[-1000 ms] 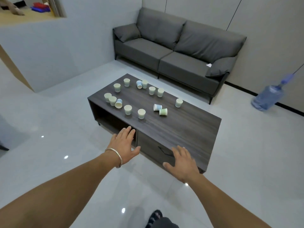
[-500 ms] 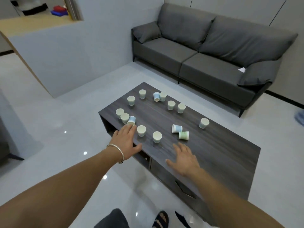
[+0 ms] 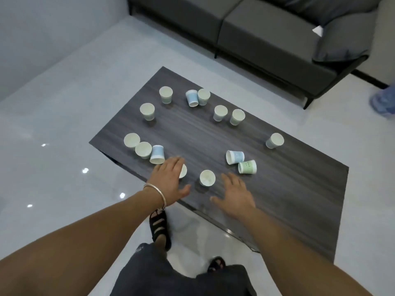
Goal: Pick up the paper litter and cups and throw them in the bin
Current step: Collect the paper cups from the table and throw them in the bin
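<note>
Several pale green and blue paper cups stand or lie on a dark wood coffee table (image 3: 288, 189). My left hand (image 3: 170, 178), fingers straight, hovers over a cup (image 3: 183, 170) near the front edge and hides most of it. My right hand (image 3: 235, 193) is spread flat just right of an upright green cup (image 3: 207, 178), not touching it. Two tipped cups, one blue (image 3: 235, 157) and one green (image 3: 247, 167), lie beyond my right hand. A tipped blue cup (image 3: 157, 154) lies left of my left hand. No bin is in view.
A grey sofa (image 3: 267, 33) stands behind the table with a scrap of white paper (image 3: 317, 30) by its right cushion. A blue water bottle (image 3: 382, 101) sits on the floor at the right edge. My sandalled feet (image 3: 159, 227) stand at the table's front edge.
I have stepped closer and look more steeply down. Both hands have moved forward over the table, the left now above a cup and the right beside another.
</note>
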`<state>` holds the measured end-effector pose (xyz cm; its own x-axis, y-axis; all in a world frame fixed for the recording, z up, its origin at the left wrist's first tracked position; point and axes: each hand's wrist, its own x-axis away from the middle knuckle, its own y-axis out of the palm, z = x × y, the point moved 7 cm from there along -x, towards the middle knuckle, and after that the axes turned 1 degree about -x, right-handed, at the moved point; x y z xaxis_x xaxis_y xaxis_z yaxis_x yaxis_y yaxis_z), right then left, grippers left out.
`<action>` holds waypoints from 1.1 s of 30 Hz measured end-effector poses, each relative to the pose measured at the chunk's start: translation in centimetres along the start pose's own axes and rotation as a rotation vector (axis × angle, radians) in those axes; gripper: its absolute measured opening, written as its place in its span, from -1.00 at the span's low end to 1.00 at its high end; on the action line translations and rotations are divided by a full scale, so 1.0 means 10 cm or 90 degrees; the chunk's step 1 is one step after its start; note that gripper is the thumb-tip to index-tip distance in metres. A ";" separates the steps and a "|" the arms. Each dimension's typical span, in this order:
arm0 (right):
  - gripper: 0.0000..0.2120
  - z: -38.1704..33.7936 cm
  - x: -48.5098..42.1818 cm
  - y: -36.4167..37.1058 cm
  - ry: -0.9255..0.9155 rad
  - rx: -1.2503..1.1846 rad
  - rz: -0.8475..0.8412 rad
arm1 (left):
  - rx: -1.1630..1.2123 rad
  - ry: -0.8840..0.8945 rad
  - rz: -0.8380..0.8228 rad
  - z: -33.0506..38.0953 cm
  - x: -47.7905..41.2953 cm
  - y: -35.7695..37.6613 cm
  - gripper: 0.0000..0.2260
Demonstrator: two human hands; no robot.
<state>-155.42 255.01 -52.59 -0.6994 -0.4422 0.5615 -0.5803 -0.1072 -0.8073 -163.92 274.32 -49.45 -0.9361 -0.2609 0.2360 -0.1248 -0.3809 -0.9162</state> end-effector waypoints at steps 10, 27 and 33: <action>-0.07 -0.08 -1.15 0.62 0.067 -0.014 -0.032 | 0.090 0.076 -0.089 -0.43 -0.68 0.78 -0.24; -0.25 -0.26 -1.39 0.40 0.020 -0.208 -0.071 | 0.184 0.042 -0.077 -0.43 -0.79 0.96 -0.19; -0.06 -0.76 -1.15 -0.08 -0.096 -0.309 -0.135 | 0.298 0.030 -0.119 -0.39 -0.86 0.70 -0.24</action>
<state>-150.11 266.96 -56.96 -0.4994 -0.5815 0.6422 -0.8528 0.1995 -0.4826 -158.04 277.36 -59.16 -0.9270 -0.1145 0.3572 -0.1408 -0.7764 -0.6143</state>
